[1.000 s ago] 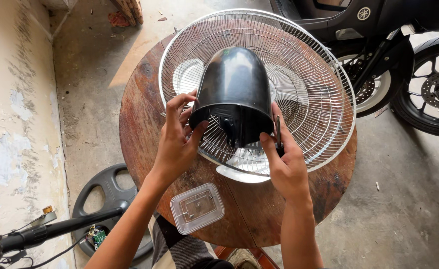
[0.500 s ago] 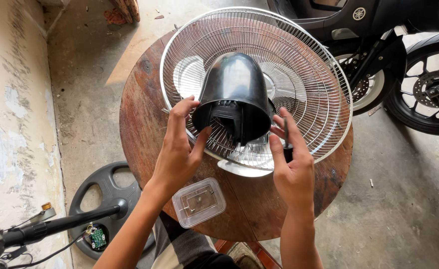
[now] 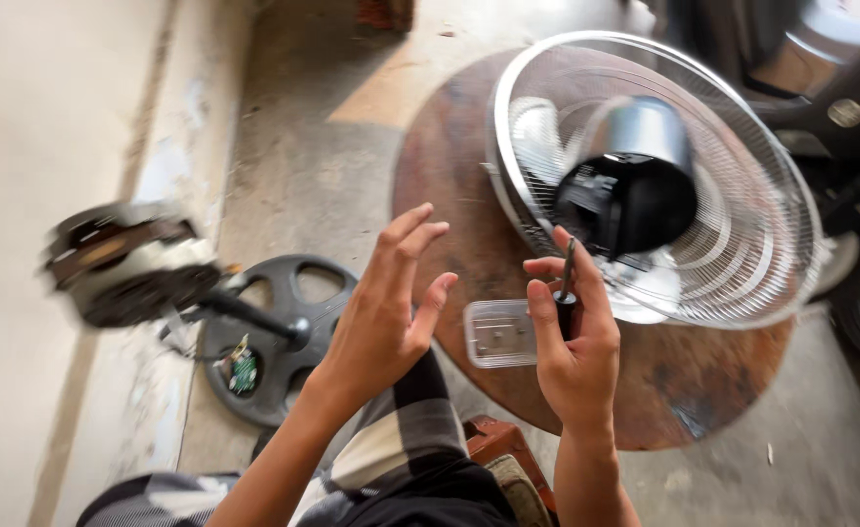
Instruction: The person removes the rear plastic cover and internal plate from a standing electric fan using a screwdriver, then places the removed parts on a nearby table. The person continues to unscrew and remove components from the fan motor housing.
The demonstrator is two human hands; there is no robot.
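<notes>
head view: both hands have come off the black motor housing (image 3: 635, 195) and drawn back toward the near edge of the round wooden table (image 3: 430, 195). the left hand (image 3: 386, 312) hovers empty, fingers spread wide. the right hand (image 3: 572, 337) has its grip closed around a screwdriver (image 3: 565, 283), shaft pointing up. the housing sits free on the white fan grille (image 3: 742, 195), far right. a small clear plastic box (image 3: 498, 334) lies between the hands; no labels are readable.
</notes>
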